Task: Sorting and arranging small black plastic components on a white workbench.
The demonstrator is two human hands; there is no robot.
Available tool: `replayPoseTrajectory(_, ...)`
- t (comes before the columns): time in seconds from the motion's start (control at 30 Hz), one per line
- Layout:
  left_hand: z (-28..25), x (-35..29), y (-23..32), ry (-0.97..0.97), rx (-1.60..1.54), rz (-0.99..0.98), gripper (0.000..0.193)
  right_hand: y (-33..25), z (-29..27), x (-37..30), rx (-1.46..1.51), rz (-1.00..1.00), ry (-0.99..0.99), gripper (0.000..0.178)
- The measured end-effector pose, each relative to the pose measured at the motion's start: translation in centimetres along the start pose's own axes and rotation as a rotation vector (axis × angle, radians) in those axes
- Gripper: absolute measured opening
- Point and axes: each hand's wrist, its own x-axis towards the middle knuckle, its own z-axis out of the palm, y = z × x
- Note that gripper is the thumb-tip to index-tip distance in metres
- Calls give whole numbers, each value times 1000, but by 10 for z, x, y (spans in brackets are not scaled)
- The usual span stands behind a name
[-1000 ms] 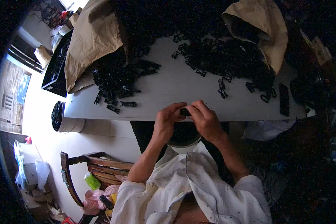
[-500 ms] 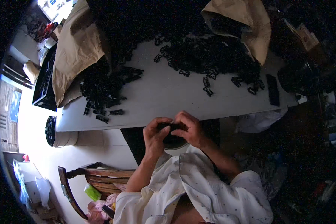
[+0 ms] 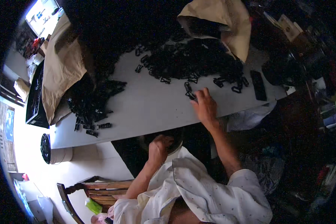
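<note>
My right hand (image 3: 206, 107) is stretched over the grey tabletop, its fingertips at a small black plastic buckle piece (image 3: 189, 95) in front of the large pile. The fingers look somewhat apart, and no firm hold on the piece shows. Closed and low in front of the table edge, my left hand (image 3: 159, 150) is over a round container (image 3: 174, 152) with a pale rim. Whatever its curled fingers hold is hidden. A heap of small black plastic buckle frames (image 3: 198, 59) spreads across the back of the table. Another heap of longer black plastic pieces (image 3: 89, 106) lies at the left.
Paper sacks stand at the left (image 3: 61, 71) and back right (image 3: 237, 30). A dark flat phone-like slab (image 3: 258, 86) lies on the table's right. A black crate (image 3: 35, 99), a bucket (image 3: 59, 154) and a wooden chair (image 3: 100, 186) are at the left.
My hands, together before, have parted. The right one has reached forward and right to the buckle pieces; the left has dropped lower, over the round container. The view has shifted slightly.
</note>
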Motion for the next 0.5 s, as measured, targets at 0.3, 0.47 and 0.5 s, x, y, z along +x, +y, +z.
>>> replayPoseTrajectory(0.3, -11, 86, 29, 125, 191, 277, 38, -17, -28, -10, 452, -146, -410, 17)
replayPoseTrajectory(0.47, -20, 88, 38, 148, -525, -255, 27, 55, -28, 33, -115, 24, 261, 14)
replayPoseTrajectory(0.5, -21, 89, 36, 145, -525, -251, 27, 66, -27, 38, -117, 27, 265, 14)
